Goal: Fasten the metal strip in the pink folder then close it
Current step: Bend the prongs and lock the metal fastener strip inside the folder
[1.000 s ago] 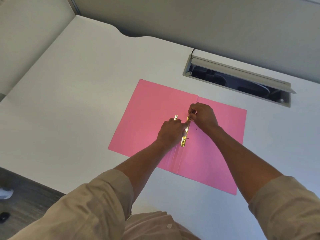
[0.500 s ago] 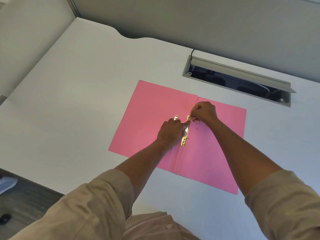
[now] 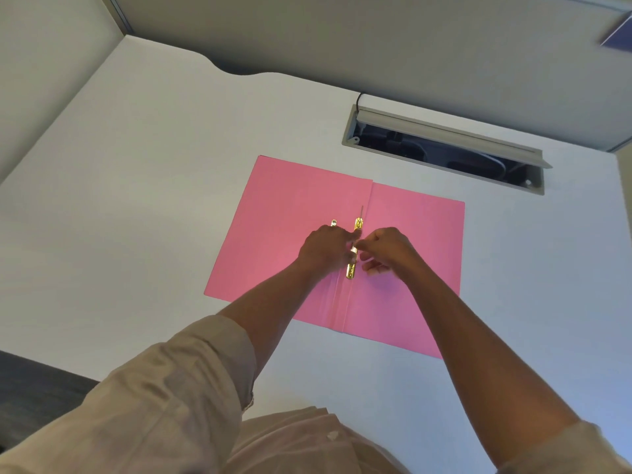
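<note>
The pink folder (image 3: pixel 284 213) lies open and flat on the white desk. A gold metal strip (image 3: pixel 351 270) runs along its centre fold, with a thin prong standing up at the far end. My left hand (image 3: pixel 326 249) rests on the left side of the strip, fingers pressing on it. My right hand (image 3: pixel 386 248) pinches the strip's middle from the right with thumb and forefinger. A small gold piece (image 3: pixel 333 222) lies just beyond my left hand. The strip's middle is hidden by my fingers.
An open cable tray (image 3: pixel 444 148) with a grey lid is set into the desk behind the folder. A grey partition wall stands at the back. The desk's near edge and dark floor (image 3: pixel 30 398) show at the lower left.
My right hand has slid down from the strip's far end to its middle. The far end and upright prong are now uncovered. My left hand stays in place.
</note>
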A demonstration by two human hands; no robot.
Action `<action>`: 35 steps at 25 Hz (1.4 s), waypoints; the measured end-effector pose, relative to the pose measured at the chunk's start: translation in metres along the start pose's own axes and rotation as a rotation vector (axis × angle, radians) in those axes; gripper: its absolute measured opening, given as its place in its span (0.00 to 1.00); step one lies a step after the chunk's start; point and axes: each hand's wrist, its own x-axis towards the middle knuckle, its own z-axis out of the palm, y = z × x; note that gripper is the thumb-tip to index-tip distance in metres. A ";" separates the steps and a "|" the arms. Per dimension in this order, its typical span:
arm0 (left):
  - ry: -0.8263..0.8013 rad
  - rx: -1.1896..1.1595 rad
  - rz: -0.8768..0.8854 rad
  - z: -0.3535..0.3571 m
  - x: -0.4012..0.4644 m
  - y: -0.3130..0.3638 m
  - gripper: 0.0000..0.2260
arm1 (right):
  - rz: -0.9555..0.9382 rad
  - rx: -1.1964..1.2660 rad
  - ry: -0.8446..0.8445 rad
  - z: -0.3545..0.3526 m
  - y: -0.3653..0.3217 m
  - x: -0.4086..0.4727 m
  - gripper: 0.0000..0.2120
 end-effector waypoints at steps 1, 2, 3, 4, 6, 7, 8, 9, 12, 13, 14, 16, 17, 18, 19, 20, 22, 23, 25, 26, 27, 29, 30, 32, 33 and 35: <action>-0.015 -0.014 -0.009 -0.001 0.000 0.000 0.22 | 0.000 -0.002 -0.019 0.003 0.005 -0.006 0.10; -0.025 -0.022 -0.012 -0.002 0.000 0.000 0.23 | -0.015 -0.008 -0.022 0.005 0.010 -0.011 0.08; -0.031 -0.027 -0.013 -0.002 0.000 0.001 0.24 | -0.040 -0.018 -0.011 0.008 0.016 -0.015 0.05; -0.033 -0.029 -0.013 -0.003 0.000 0.001 0.24 | -0.073 -0.031 0.009 0.011 0.022 -0.019 0.03; -0.032 -0.026 -0.009 -0.003 -0.001 0.000 0.25 | -0.158 -0.068 0.076 0.020 0.035 -0.025 0.03; -0.034 -0.025 -0.003 -0.004 -0.001 0.000 0.25 | -0.207 -0.084 0.126 0.025 0.043 -0.029 0.05; -0.036 -0.024 0.005 -0.004 -0.002 0.000 0.25 | -0.252 -0.092 0.178 0.031 0.050 -0.032 0.07; -0.040 -0.022 0.013 -0.004 -0.002 0.000 0.25 | -0.288 -0.088 0.221 0.035 0.056 -0.035 0.09; -0.057 -0.040 0.022 -0.006 -0.001 -0.002 0.26 | -0.321 -0.057 0.289 0.047 0.069 -0.041 0.12; -0.058 -0.053 0.020 -0.006 -0.001 -0.002 0.26 | -0.328 -0.058 0.301 0.050 0.071 -0.041 0.12; -0.058 -0.067 0.017 -0.006 -0.001 -0.003 0.26 | -0.339 -0.068 0.309 0.053 0.071 -0.041 0.12; -0.057 -0.089 0.010 -0.005 0.000 -0.003 0.26 | -0.356 -0.090 0.315 0.057 0.069 -0.041 0.12; -0.057 -0.094 0.005 -0.005 0.000 -0.003 0.26 | -0.356 -0.092 0.316 0.058 0.068 -0.041 0.12; -0.058 -0.093 0.001 -0.004 0.000 -0.003 0.26 | -0.352 -0.086 0.316 0.059 0.066 -0.041 0.11; -0.058 -0.087 -0.001 -0.004 0.000 -0.004 0.26 | -0.344 -0.073 0.314 0.061 0.065 -0.041 0.11; -0.057 -0.078 0.001 -0.004 0.001 -0.003 0.27 | -0.328 -0.052 0.307 0.062 0.064 -0.042 0.11; -0.059 -0.063 0.011 -0.003 0.001 -0.004 0.27 | -0.278 0.013 0.295 0.067 0.062 -0.045 0.11; -0.062 -0.055 0.011 -0.003 0.001 -0.004 0.27 | -0.255 0.044 0.295 0.069 0.060 -0.046 0.11; -0.066 -0.044 0.002 -0.004 0.002 -0.004 0.28 | -0.232 0.079 0.293 0.074 0.057 -0.046 0.11; -0.068 -0.042 0.000 -0.004 0.002 -0.004 0.28 | -0.227 0.085 0.290 0.075 0.055 -0.046 0.11; -0.071 -0.039 0.001 -0.004 0.003 -0.004 0.29 | -0.220 0.091 0.286 0.076 0.054 -0.045 0.11; -0.082 -0.031 0.007 -0.004 0.003 -0.005 0.32 | -0.198 0.113 0.284 0.076 0.053 -0.044 0.11; -0.086 -0.031 0.009 -0.004 0.003 -0.005 0.33 | -0.183 0.133 0.284 0.076 0.053 -0.044 0.11; -0.092 -0.038 0.008 -0.004 0.003 -0.006 0.34 | -0.151 0.185 0.282 0.076 0.055 -0.044 0.10; -0.093 -0.042 0.007 -0.005 0.004 -0.006 0.35 | -0.141 0.208 0.283 0.076 0.056 -0.044 0.10; -0.091 -0.051 0.003 -0.004 0.004 -0.005 0.35 | -0.137 0.246 0.302 0.076 0.060 -0.047 0.10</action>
